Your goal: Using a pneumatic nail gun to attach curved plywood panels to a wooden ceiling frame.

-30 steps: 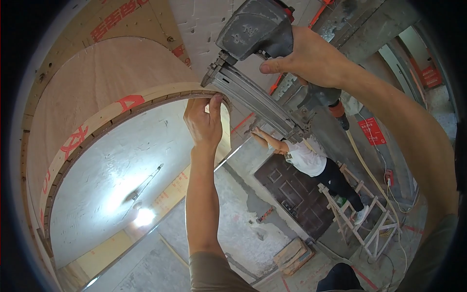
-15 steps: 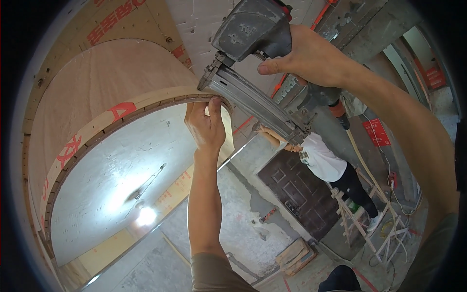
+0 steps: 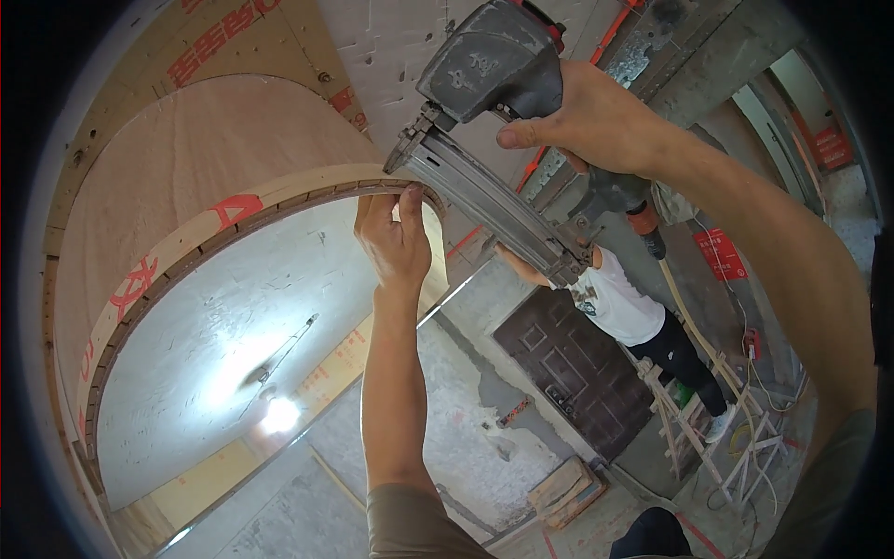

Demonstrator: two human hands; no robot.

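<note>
Shifted slightly rightward, a grey metal nail gun [image 3: 494,67] fills the clasping right grip [image 3: 605,116]; leftward, the left grip [image 3: 397,244] pinches a curved pale wooden rim [image 3: 307,179].

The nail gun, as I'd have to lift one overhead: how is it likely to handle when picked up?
Likely heavy for its size, since the nail gun has a bulky, metal-looking body. The long, straight magazine looks rigid, so it probably won't flex. The curving hose would likely bend and trail.
</note>
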